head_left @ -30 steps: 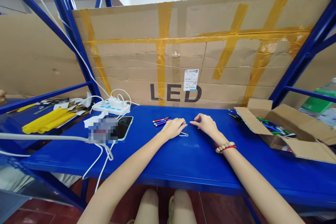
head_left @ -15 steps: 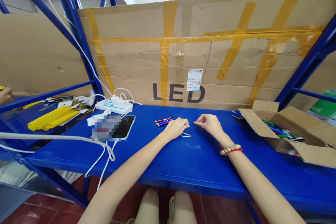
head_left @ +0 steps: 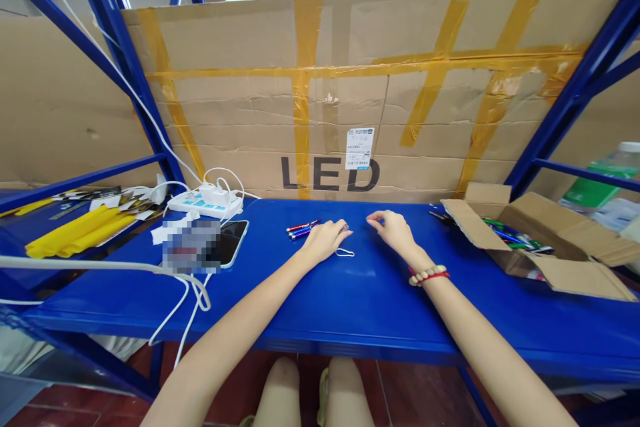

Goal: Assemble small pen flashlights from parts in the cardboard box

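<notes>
Pens (head_left: 301, 229), a few red and blue ones, lie on the blue worktop (head_left: 350, 300) just behind the left hand (head_left: 325, 240), whose curled grip looks pinched on something small that I cannot make out, a thin white loop (head_left: 345, 253) showing beneath it. The right hand (head_left: 393, 230) rests close by, fingers loosely bent and holding nothing visible. Sorting seems barely begun; further pens fill the cardboard box (head_left: 545, 240) at right, needing a reach.
</notes>
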`<state>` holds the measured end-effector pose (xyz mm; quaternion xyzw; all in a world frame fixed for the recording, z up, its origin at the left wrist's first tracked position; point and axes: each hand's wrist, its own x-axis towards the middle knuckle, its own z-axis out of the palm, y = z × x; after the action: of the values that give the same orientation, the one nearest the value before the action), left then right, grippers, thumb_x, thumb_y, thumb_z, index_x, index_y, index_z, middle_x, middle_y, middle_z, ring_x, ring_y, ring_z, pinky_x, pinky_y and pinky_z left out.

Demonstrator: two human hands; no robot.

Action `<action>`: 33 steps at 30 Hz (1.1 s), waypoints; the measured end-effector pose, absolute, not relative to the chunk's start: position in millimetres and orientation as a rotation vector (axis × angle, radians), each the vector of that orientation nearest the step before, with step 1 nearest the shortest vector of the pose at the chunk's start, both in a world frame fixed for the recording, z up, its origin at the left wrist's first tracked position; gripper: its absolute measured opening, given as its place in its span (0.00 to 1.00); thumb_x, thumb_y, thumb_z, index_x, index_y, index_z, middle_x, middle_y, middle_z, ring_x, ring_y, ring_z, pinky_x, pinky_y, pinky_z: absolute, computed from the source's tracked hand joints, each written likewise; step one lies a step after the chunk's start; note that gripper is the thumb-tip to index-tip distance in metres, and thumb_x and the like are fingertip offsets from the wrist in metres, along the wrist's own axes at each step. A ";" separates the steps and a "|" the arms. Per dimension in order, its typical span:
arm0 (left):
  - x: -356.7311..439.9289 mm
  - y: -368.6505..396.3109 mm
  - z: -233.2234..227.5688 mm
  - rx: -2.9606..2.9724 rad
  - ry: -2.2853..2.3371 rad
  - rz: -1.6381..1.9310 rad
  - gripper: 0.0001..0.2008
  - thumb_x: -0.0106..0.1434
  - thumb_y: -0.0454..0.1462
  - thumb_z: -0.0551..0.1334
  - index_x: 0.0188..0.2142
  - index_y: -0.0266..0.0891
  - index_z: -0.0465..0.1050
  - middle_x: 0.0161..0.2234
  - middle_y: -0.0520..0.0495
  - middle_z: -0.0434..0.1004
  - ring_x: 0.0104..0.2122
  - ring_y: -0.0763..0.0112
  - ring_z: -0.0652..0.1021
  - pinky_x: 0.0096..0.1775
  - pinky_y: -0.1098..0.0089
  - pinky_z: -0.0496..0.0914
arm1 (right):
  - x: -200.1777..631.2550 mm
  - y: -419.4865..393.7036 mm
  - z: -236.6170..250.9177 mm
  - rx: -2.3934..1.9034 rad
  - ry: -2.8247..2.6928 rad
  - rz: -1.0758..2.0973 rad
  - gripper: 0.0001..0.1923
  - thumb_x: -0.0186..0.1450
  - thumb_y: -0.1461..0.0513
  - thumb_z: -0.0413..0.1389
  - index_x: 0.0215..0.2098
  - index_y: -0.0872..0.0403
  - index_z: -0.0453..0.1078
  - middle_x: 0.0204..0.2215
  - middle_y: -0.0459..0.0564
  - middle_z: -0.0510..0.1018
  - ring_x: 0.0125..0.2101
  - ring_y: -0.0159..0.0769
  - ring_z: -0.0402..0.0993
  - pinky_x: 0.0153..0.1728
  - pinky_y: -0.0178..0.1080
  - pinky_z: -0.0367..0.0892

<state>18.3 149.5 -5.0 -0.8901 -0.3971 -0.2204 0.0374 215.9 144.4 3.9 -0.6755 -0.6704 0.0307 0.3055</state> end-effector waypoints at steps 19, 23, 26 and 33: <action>13.9 155.7 -9.6 -3.031 -1.130 -1.090 0.11 0.69 0.37 0.43 0.42 0.40 0.61 0.40 0.47 0.70 0.38 0.69 0.73 0.39 0.71 0.65 | 193.4 135.3 18.9 -0.988 -1.663 1.082 0.29 0.54 0.55 0.60 0.52 0.54 0.62 0.31 0.46 0.72 0.25 0.24 0.64 0.21 0.27 0.62; 14.3 157.9 -11.5 -3.040 -1.050 -1.131 0.11 0.69 0.37 0.43 0.42 0.39 0.61 0.39 0.47 0.70 0.38 0.70 0.73 0.40 0.71 0.66 | 196.0 135.8 22.3 -0.999 -1.667 1.087 0.30 0.55 0.56 0.59 0.54 0.54 0.61 0.30 0.46 0.72 0.24 0.24 0.63 0.20 0.27 0.61; 15.0 159.4 -12.4 -3.025 -1.009 -1.153 0.12 0.69 0.37 0.44 0.43 0.39 0.63 0.41 0.47 0.71 0.40 0.70 0.73 0.42 0.71 0.66 | 199.9 138.6 20.7 -1.025 -1.672 1.089 0.31 0.55 0.56 0.59 0.54 0.54 0.60 0.30 0.46 0.72 0.25 0.25 0.64 0.20 0.26 0.60; 15.1 162.0 -16.6 -2.964 -0.967 -1.179 0.14 0.68 0.38 0.46 0.45 0.38 0.66 0.44 0.46 0.72 0.43 0.68 0.74 0.45 0.70 0.67 | 205.5 145.1 14.4 -1.061 -1.663 1.151 0.30 0.53 0.56 0.61 0.52 0.55 0.63 0.30 0.46 0.73 0.24 0.24 0.63 0.21 0.27 0.59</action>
<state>15.1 162.0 -16.6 -0.8851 -0.2887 -0.3522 -0.0956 205.5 145.1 14.4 -0.4223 -0.6622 0.4585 0.4159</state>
